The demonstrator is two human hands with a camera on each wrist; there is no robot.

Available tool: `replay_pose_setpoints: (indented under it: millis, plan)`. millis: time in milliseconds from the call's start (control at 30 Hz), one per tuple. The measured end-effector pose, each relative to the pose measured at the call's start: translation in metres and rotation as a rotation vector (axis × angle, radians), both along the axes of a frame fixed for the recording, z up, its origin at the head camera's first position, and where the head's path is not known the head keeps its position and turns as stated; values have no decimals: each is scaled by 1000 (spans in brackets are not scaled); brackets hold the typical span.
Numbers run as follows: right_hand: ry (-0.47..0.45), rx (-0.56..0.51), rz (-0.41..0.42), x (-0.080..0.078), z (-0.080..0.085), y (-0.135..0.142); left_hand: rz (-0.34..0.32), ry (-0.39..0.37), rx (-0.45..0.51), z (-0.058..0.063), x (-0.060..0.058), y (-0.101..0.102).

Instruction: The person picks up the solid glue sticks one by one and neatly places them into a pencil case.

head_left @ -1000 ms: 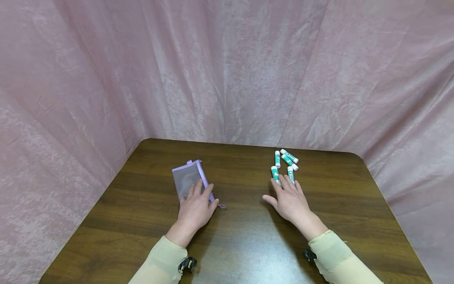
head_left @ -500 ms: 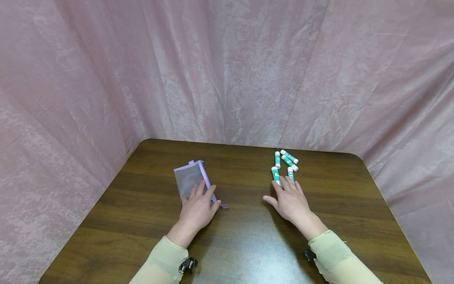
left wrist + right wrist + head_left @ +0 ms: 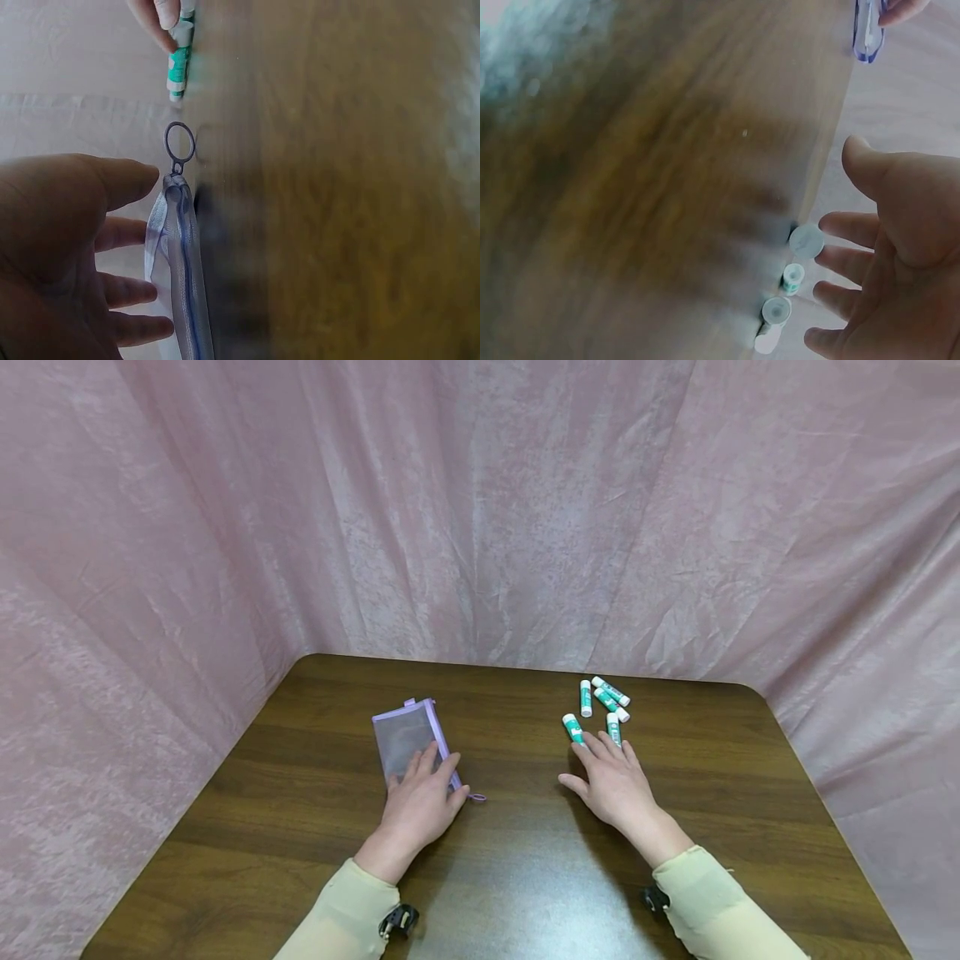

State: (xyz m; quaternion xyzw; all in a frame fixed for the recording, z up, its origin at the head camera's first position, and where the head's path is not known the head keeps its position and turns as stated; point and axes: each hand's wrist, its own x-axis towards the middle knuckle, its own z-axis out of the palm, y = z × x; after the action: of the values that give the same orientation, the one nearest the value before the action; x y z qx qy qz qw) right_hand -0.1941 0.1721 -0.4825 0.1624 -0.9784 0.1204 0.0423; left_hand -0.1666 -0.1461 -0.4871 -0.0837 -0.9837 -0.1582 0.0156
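A flat mesh zip pouch (image 3: 403,733) with purple edging lies on the left of the table. My left hand (image 3: 417,807) rests on its near part, fingers spread and straight. In the left wrist view the pouch's zipper (image 3: 186,262) and ring pull (image 3: 179,142) show past the fingertips. To the right lie several green-and-white glue sticks. My right hand (image 3: 619,789) is spread flat, its fingertips right at the two nearest, a slanted glue stick (image 3: 572,727) and a straighter glue stick (image 3: 613,727); their near ends are partly hidden. Round glue stick ends (image 3: 807,241) face the fingers in the right wrist view.
Farther back lie three more glue sticks: an upright-pointing one (image 3: 586,698) and two slanted ones, the nearer glue stick (image 3: 612,704) beside the farther glue stick (image 3: 611,691). The brown wooden table (image 3: 495,877) ends at a pink curtain (image 3: 480,527).
The pouch has slid slightly right together with my left hand. The near-left glue stick has swung, its far end shifting left. My right hand has barely moved.
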Motion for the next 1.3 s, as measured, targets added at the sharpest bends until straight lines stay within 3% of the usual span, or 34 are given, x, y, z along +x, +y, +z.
replay_pose_setpoints:
  millis: [333,700,1300]
  plan:
    - [87,-29,-4,-5,0,-1,-29,-11,-4,-3,0,3]
    - [64,3,-64,-17,2,6,-48,9,3,-3,1,6]
    - [48,19,-63,-28,-3,12,-70,34,25,-4,2,4]
